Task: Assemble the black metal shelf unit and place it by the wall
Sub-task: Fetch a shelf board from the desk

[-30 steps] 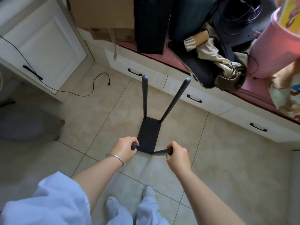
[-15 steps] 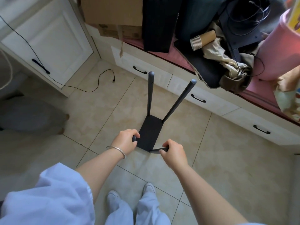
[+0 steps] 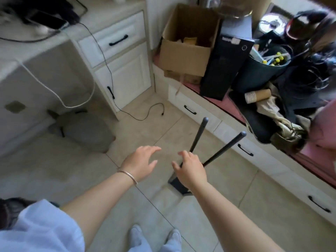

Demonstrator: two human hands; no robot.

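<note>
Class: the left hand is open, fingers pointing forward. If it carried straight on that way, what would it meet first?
Probably the nearer black pole of the shelf unit, since the left hand has its fingers aimed up and right. Depth is unclear; it could pass over bare floor tiles instead.

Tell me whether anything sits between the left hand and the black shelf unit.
Nothing visible does. The left hand hovers open above bare floor tile, with only an empty gap to the shelf unit, which stands to its right under the right hand.
</note>
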